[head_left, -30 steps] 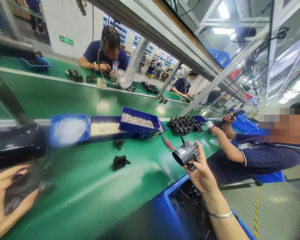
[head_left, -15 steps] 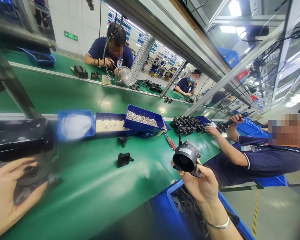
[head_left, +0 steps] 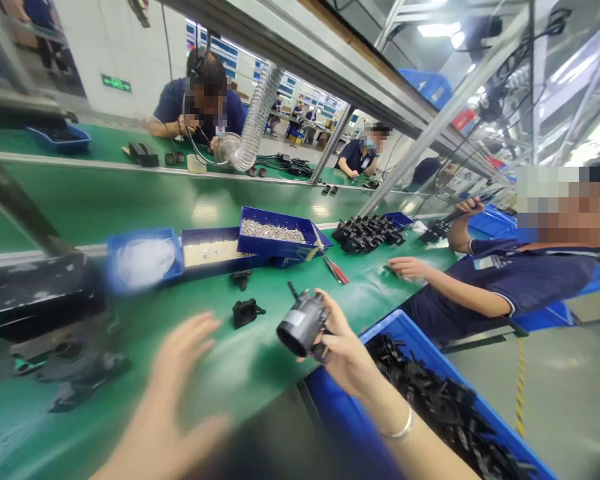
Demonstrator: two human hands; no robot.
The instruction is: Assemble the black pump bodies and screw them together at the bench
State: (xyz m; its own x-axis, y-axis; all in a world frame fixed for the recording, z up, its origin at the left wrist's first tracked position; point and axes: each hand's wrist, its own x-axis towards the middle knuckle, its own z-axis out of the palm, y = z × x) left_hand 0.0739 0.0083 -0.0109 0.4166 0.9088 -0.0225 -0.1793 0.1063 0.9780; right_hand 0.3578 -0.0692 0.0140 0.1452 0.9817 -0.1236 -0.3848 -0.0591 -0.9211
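Observation:
My right hand (head_left: 343, 350) grips a black cylindrical housing (head_left: 303, 325) with a pale label, its round opening tilted toward the lower left. Blurred by motion, my left hand (head_left: 180, 380) hangs over the green bench with its fingers apart and nothing in them. Between and beyond the hands, a small black part (head_left: 247, 312) lies on the bench, and another small black part (head_left: 241, 279) sits just behind it. At the left, a dark part (head_left: 70, 363) rests under a black machine (head_left: 40, 290).
Blue bins hold metal pieces (head_left: 275, 231), pale pieces (head_left: 213, 251) and white material (head_left: 145, 261). Red-handled pliers (head_left: 336, 268) lie beside them. Black assemblies (head_left: 367, 233) stand farther back. A large blue crate (head_left: 410, 327) of black parts is at lower right, near a co-worker's arm (head_left: 455, 287).
My left hand has come away from the part at the machine and moved right, open. My right hand has brought the housing left and turned it. The co-worker's near hand has shifted left.

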